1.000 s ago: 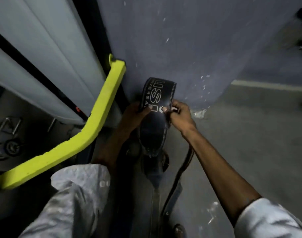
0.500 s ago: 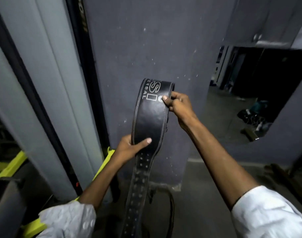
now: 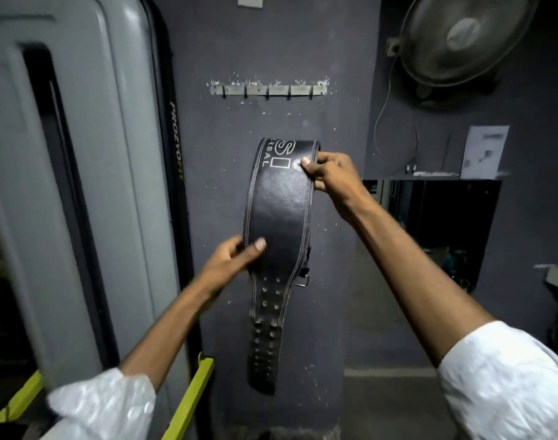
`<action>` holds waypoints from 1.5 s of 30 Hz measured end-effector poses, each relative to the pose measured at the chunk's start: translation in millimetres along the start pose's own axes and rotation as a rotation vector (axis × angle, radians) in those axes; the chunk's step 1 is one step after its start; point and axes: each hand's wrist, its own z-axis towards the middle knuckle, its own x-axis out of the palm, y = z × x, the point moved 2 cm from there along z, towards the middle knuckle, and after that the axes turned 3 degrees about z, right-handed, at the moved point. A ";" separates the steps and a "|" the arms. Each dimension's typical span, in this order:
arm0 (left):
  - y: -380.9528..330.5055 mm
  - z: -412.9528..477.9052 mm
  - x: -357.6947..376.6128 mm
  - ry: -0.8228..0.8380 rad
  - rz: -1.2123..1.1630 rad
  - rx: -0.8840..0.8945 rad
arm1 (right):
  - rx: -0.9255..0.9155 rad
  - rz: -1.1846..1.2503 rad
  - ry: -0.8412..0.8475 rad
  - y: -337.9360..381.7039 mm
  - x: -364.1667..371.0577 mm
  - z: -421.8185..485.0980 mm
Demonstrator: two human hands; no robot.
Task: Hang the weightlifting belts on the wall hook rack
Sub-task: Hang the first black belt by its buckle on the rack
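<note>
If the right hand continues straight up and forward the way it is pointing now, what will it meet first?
Probably the hook rack on the dark wall. The right hand holds the belt below it; nothing shows between, though depth is unclear.

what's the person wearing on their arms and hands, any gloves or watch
No gloves: the left hand and right hand are bare, with no rings, watch or wristband visible. Both forearms are uncovered. The left sleeve and right sleeve are white fabric, pushed or rolled up near the elbows. The left one looks crinkled and slightly shiny, though it is blurred.
</note>
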 end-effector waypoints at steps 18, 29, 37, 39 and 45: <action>-125.9 59.3 -8.3 -0.263 -0.264 0.090 | -0.030 -0.252 0.389 -16.5 27.2 -134.2; -122.1 30.3 -11.2 -0.264 -0.217 0.299 | 0.204 0.257 0.093 35.5 21.8 -42.1; -115.7 37.3 -31.3 -0.062 -0.319 -0.060 | 0.160 0.400 0.068 22.5 39.1 -38.8; -123.5 46.1 -33.0 -0.041 -0.294 -0.085 | 0.054 0.320 0.100 20.9 37.2 -45.8; -138.0 67.4 -30.6 -0.068 -0.295 -0.006 | -0.188 0.042 0.153 33.8 31.3 -73.1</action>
